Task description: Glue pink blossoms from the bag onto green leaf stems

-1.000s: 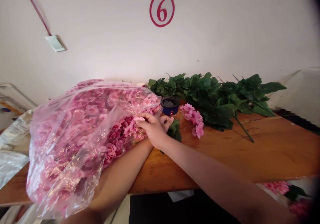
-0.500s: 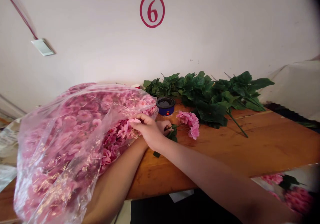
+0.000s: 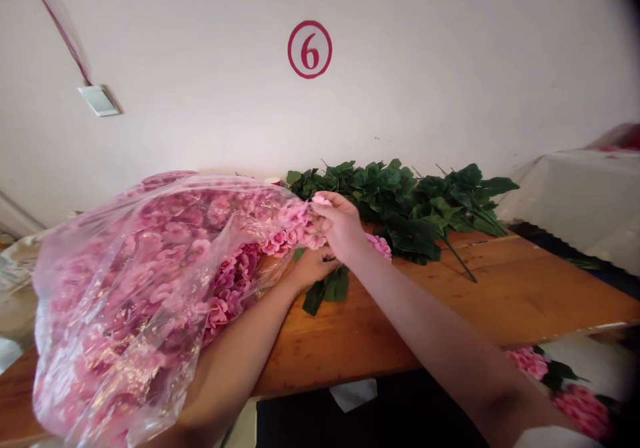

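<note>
A clear plastic bag (image 3: 130, 288) stuffed with pink artificial blossoms lies at the left, resting over my left forearm. My right hand (image 3: 340, 225) pinches pink blossoms (image 3: 295, 231) at the bag's open mouth. Below it, my left hand (image 3: 313, 268) closes on a green-leaved artificial flower stem (image 3: 325, 287), whose leaves hang over the wooden table (image 3: 480, 301). A pink flower cluster (image 3: 381, 246) sits just beyond my right wrist, partly hidden by it.
A long heap of green artificial leaf stems (image 3: 400, 208) lies along the wall at the table's back. A red-rimmed cup (image 3: 273, 181) peeks out behind the bag. White cloth (image 3: 575, 201) covers a surface to the right. Pink flowers (image 3: 580, 405) show below the table's right edge.
My right hand has risen and moved right, onto the blossoms at the bag's mouth. It now hides the blue pot. The pink flower cluster is mostly behind my wrist.
</note>
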Action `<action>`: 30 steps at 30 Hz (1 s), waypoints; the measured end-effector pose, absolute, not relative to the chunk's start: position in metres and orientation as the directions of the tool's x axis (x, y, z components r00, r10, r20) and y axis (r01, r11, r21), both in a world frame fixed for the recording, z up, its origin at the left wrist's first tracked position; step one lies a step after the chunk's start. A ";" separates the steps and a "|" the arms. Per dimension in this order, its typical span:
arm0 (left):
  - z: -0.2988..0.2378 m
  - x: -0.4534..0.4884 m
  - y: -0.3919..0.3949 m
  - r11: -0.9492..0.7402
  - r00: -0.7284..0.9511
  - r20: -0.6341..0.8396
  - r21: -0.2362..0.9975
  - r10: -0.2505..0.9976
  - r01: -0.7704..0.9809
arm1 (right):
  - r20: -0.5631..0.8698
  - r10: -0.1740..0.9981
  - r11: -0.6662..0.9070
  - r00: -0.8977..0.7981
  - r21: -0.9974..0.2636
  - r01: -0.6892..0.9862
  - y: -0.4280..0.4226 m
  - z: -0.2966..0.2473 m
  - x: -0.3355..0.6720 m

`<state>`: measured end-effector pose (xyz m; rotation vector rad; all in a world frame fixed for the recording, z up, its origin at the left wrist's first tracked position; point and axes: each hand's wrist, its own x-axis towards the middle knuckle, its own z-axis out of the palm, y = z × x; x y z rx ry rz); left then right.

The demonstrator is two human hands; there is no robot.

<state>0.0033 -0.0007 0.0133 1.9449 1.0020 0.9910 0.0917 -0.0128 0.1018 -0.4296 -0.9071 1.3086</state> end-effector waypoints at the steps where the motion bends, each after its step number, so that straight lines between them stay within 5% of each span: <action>1: 0.014 -0.001 -0.002 -0.443 0.436 0.284 0.836 0.854 0.323 | 0.318 0.948 0.251 0.009 -0.732 -0.634 -0.007 0.102 0.107; 7: 0.009 -0.008 0.000 -0.435 0.513 0.177 0.784 0.840 0.442 | 0.299 0.952 0.236 -0.067 -0.857 -0.457 0.012 0.080 0.172; 17: 0.013 -0.004 -0.001 -0.480 0.536 0.136 0.659 0.833 0.579 | 0.406 0.914 0.401 0.017 -0.896 -0.192 0.010 0.055 0.173; 30: 0.024 -0.003 -0.013 -0.316 0.443 0.137 0.877 0.886 0.361 | 0.587 0.787 0.616 -0.190 -0.764 0.191 0.003 0.042 0.165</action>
